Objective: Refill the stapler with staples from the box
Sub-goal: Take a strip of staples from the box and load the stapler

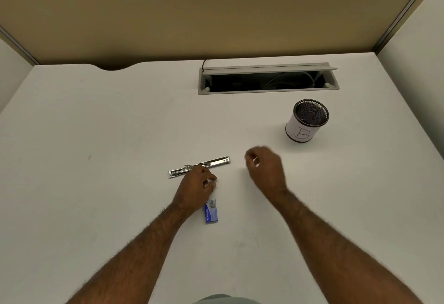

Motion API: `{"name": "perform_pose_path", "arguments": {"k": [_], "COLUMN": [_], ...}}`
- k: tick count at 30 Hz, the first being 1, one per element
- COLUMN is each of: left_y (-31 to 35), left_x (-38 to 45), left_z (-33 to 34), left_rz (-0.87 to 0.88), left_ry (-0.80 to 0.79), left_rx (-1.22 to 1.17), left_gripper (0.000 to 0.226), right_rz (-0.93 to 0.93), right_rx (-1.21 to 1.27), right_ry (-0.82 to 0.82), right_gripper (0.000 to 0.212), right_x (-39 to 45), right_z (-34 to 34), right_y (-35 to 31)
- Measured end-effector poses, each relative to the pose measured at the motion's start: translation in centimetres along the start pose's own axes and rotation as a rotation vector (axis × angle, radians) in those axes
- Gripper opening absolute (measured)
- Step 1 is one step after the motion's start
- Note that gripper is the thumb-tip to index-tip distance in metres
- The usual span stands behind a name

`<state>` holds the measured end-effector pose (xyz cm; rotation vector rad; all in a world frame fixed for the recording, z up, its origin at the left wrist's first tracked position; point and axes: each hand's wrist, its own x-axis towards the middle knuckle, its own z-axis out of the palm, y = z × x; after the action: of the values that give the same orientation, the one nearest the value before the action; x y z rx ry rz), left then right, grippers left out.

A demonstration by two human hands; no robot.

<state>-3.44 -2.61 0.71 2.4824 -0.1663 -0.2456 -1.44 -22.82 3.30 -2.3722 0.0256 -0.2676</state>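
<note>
Opened flat on the desk (96,123), stapler (199,166) with channel bared for loading, pinned at mid-length under left hand (195,187), fingers (209,180) curled loosely upon it. Box (211,211) just behind those fingers, near the wrist. Right hand (265,168) hovering just right of the stapler's far end, fingers bunched; whether pinching staples, impossible to tell. Both forearms stretched forward, palms down.
</note>
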Motion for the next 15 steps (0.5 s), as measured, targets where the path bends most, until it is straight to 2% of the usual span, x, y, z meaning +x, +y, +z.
{"name": "perform_pose_path", "arguments": {"k": [2,4,6,9,11,13,15], "left_y": [-0.2,-0.5,-0.9,-1.3,-1.4,-1.6,-1.7], "left_x": [-0.2,-0.5,-1.0,-2.2,-2.9,-3.5,-3.8], "left_z": [0.0,-0.1,-0.5,-1.3,-1.6,-1.6,-1.4], "left_rz": [0.004,-0.012,-0.020,-0.026,0.012,0.061,0.077], "left_ry": [0.013,0.018,-0.024,-0.209,-0.319,-0.343,-0.310], "left_rx": [0.002,-0.014,-0.069,-0.101,0.014,0.108,0.112], "left_gripper": [0.016,0.014,0.020,0.062,0.086,0.091,0.084], "right_rz": [0.117,0.144,0.127,0.098,0.085,0.080,0.102], "right_rx": [-0.067,-0.089,-0.096,-0.128,-0.157,-0.188,-0.214], "right_ry": [-0.251,-0.343,-0.356,-0.384,-0.400,-0.405,-0.411], "right_gripper": [0.014,0.019,0.021,0.027,0.028,0.026,0.021], "right_x": [-1.8,-3.1,-3.7,-3.7,-3.5,-3.4,-3.3], "right_z": [2.1,3.3,4.0,4.5,4.8,5.1,5.3], "right_y": [0.3,0.4,0.1,-0.4,-0.7,-0.9,-1.1]}}
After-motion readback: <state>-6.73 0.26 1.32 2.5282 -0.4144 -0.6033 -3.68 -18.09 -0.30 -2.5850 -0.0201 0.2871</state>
